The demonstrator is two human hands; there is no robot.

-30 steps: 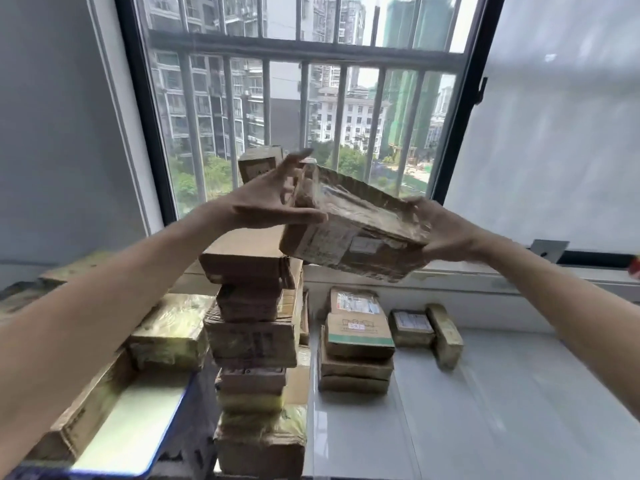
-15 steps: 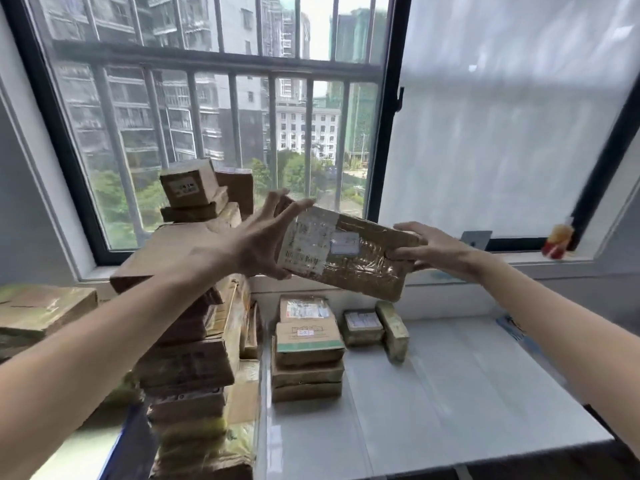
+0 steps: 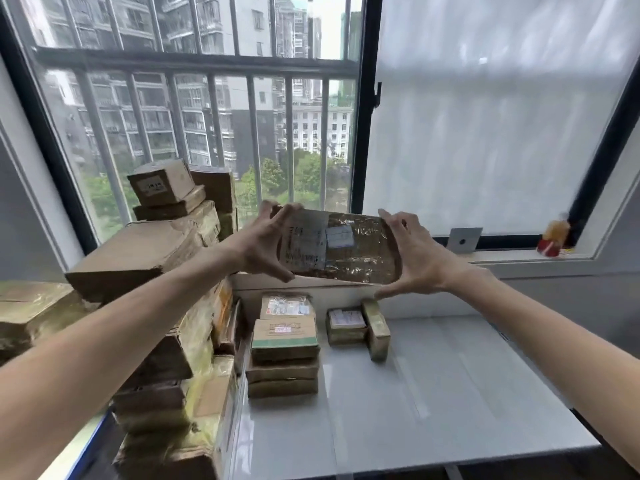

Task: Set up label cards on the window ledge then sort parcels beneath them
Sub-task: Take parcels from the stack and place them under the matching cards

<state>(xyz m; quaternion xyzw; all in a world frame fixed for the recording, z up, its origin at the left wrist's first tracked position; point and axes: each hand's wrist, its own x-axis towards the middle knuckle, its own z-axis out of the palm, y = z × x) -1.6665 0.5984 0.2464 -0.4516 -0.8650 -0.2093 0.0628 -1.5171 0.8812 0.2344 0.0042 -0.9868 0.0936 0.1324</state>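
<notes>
Parcel [image 3: 341,247] lowered, levelled | both hands grasp its ends (table [image 3: 450,393] right bare)

The parcel [image 3: 341,249] you've got up there is brown cardboard under shiny clear tape, with a white label printed in black. The stack [image 3: 284,344] below it is the same tan, and its top box has a green stripe. Your worktop [image 3: 433,393] is glossy white. That little bottle [image 3: 553,235] on the ledge is orange and red.
</notes>
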